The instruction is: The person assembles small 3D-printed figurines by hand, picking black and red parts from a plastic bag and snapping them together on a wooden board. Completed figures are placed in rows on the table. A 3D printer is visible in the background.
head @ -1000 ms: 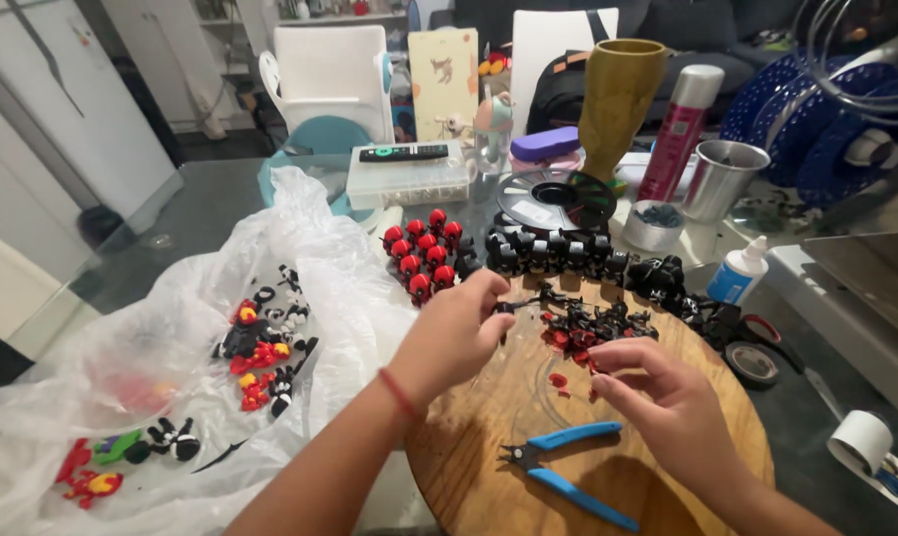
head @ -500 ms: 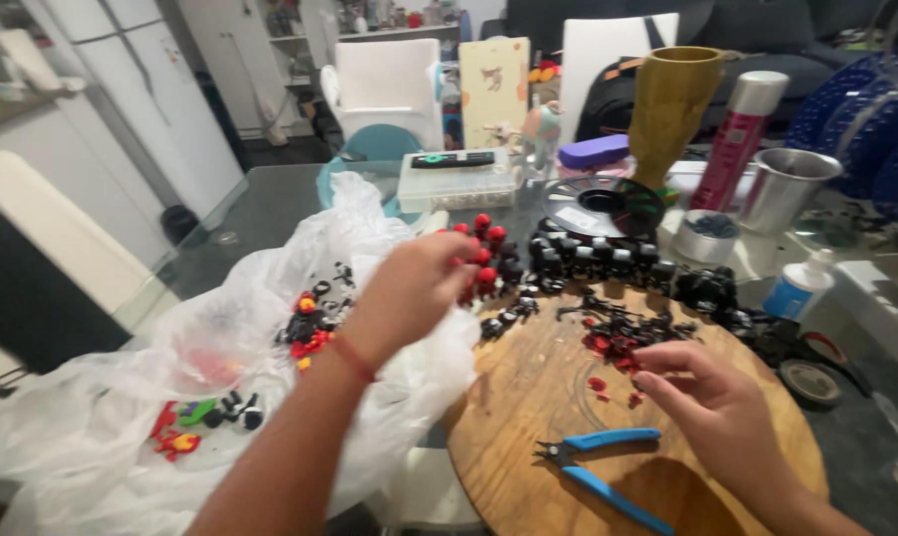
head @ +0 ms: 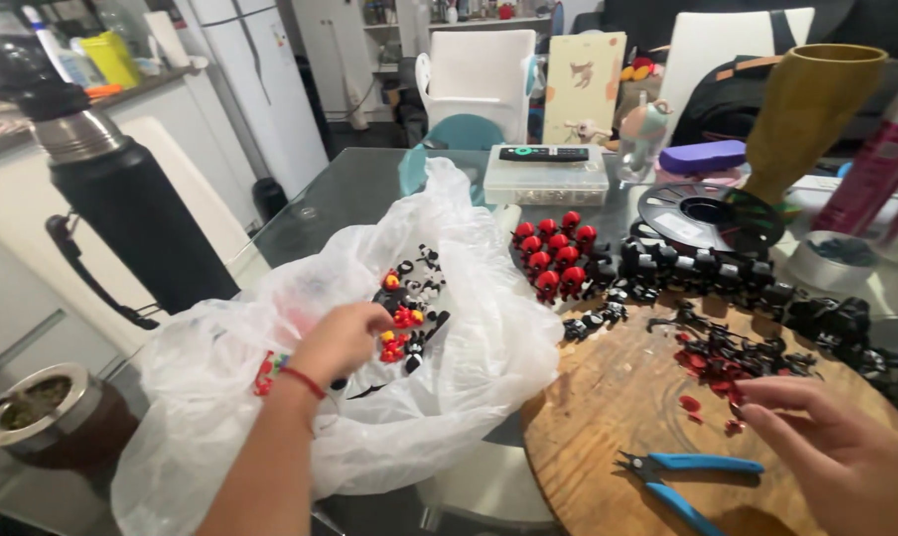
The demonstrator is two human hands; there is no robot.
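Observation:
My left hand [head: 342, 339] reaches into a crumpled clear plastic bag [head: 469, 328], fingers curled beside a pile of small red, black and yellow plastic pieces [head: 405, 310]; whether it holds one is hidden. My right hand [head: 838, 459] rests on a round wooden board [head: 618, 407], fingers spread, holding nothing, just below a scatter of black and red scraps [head: 729, 359]. Blue-handled cutters [head: 689, 476] lie left of that hand. Rows of red figures [head: 554, 250] and black figures [head: 707, 270] stand at the board's far edge.
A tall black flask [head: 121, 199] stands at left, a round metal-rimmed cup [head: 42, 412] below it. Behind the board are a black filament spool [head: 709, 213], a clear box with a remote [head: 546, 174], an olive vase [head: 816, 109], a pink can [head: 871, 164] and white chairs.
My left hand moved from the board leftwards into the plastic bag. The view swung left, bringing the flask into sight. My right hand stayed on the board.

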